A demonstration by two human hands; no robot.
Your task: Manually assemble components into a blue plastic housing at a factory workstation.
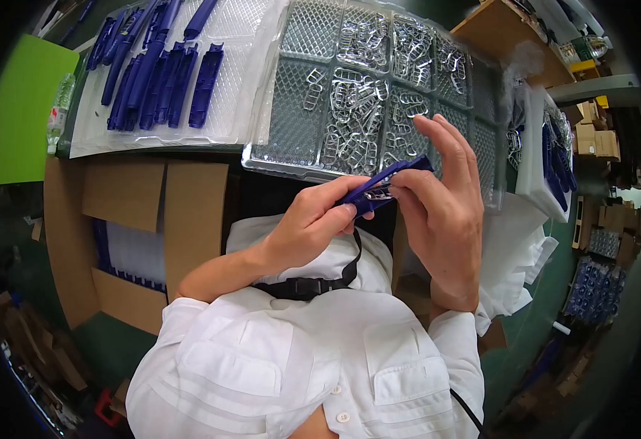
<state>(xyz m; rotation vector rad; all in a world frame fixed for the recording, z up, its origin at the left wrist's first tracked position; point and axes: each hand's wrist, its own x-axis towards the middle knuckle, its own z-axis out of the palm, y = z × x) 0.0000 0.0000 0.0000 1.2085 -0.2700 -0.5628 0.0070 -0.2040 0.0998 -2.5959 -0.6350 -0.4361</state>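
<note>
In front of my chest, my left hand (314,222) is closed round one end of a long, dark blue plastic channel piece (421,162), which tilts up to the right. A small shiny metal clip (379,193) lies in its open side. My right hand (448,212) comes from the right, thumb and forefinger pinched at the clip and the channel's edge. Its other fingers are raised. Just beyond both hands is a clear compartment tray (285,110) with loose metal clips (355,121) in several of its sections.
Another clear tray (236,102) at the far left bears several blue channel pieces (205,86). Below it stands an open cardboard box (196,219). White foam (543,172) with blue pieces and metal clips is at the right. A plastic bottle (60,110) lies by a green board (13,110).
</note>
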